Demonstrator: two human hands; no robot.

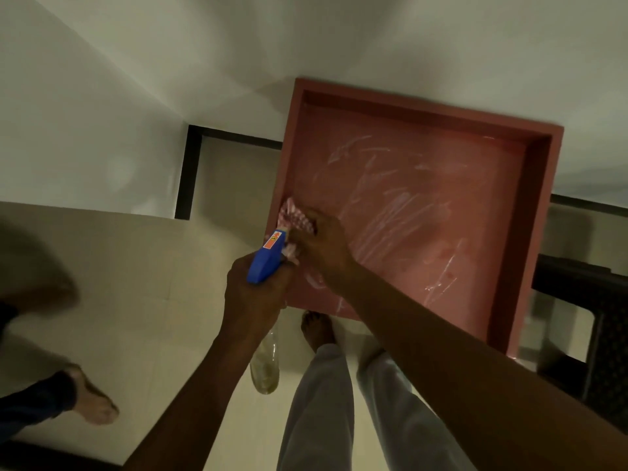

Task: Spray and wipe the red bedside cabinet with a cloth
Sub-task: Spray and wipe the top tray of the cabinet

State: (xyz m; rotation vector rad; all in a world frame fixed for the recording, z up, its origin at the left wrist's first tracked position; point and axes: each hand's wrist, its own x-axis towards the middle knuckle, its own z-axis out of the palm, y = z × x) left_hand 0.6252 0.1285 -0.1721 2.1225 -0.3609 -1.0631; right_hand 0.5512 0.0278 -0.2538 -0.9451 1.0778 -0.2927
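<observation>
The cloth (295,217), a red-and-white checked rag, is pressed flat under the closed fingers of the right hand (321,241) against the top of the red bedside cabinet (424,205), at that top's left edge. Just beyond the cloth the raised rim (421,112) of the cabinet is seen running along the far side and down the right side, so the wiping surface is walled on those two sides; to the right of the hand a broad stretch of the top lies open. The near edge is crossed by the right forearm.

The spray bottle (266,256) is gripped in the left hand (255,294), fingers wrapped fully around its neck below the blue trigger head, whose nozzle is held just beside the cloth. Its clear body hangs below the fist, over the pale tiled floor (163,283), which is open to the left of that hand. A second person's feet (95,402) are seen well apart on that side.

The cabinet top is shown dull red and wet, smeared with whitish streaks and arcs across the middle and towards the near right corner. A dark chair (584,300) stands just beside the cabinet's right rim.
</observation>
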